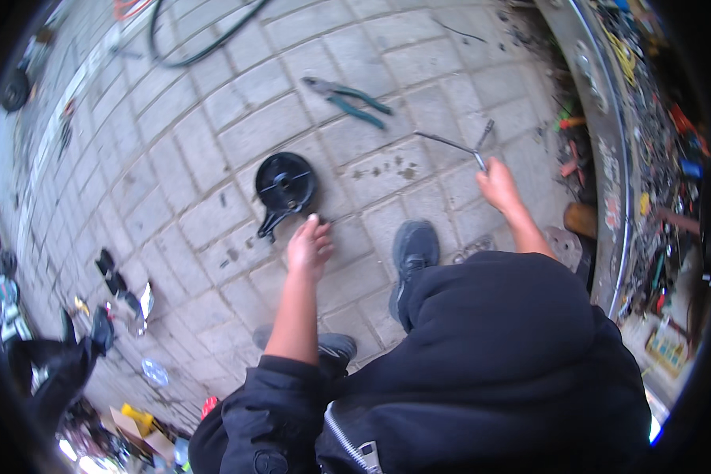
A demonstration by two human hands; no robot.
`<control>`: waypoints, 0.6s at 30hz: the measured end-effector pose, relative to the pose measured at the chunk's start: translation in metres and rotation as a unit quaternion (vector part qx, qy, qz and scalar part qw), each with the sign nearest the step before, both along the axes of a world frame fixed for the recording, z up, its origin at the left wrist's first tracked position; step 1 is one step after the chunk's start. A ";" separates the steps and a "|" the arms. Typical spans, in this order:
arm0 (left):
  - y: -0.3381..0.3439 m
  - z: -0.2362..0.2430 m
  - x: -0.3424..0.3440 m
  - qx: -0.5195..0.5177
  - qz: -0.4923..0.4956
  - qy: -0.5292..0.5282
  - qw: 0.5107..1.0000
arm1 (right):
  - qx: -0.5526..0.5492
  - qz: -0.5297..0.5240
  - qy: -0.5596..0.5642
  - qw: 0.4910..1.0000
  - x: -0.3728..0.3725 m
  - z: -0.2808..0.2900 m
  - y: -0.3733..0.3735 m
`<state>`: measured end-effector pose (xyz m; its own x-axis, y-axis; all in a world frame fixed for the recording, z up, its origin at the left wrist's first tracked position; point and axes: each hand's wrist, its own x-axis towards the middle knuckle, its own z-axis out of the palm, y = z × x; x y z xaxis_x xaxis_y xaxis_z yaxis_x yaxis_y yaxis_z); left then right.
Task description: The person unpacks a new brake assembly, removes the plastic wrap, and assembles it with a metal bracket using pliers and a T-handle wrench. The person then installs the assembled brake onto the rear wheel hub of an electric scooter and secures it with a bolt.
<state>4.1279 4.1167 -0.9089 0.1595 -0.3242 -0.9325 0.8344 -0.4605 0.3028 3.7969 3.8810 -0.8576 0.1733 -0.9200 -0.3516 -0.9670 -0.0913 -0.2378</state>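
My right hand [498, 185] grips one arm of a metal Y-shaped wrench [474, 149], held at the right. My left hand [310, 248] is at the lower edge of a round black metal plate [286, 186] with a central hub and an arm pointing down-left. Its fingers are curled, and what they hold, if anything, is hidden. Pliers with green handles [354, 103] lie on the pavement beyond the plate.
A black hose [193, 55] lies at top. A metal edge [611, 174] borders tools and small parts on the right. At lower left are another person's legs [51, 371], a plastic bottle [155, 371], scattered parts and a cardboard box [134, 430].
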 end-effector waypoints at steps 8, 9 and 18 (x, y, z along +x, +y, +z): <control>-0.001 -0.010 -0.007 0.003 0.029 -0.042 0.999 | 0.168 0.296 -0.251 0.906 0.134 0.111 0.024; -0.001 -0.013 -0.009 0.000 0.032 -0.044 0.999 | 0.175 0.362 -0.254 0.880 0.149 0.126 0.024; -0.010 -0.050 -0.034 0.076 -0.013 -0.246 0.966 | 0.015 0.547 -0.145 0.824 0.246 0.156 0.039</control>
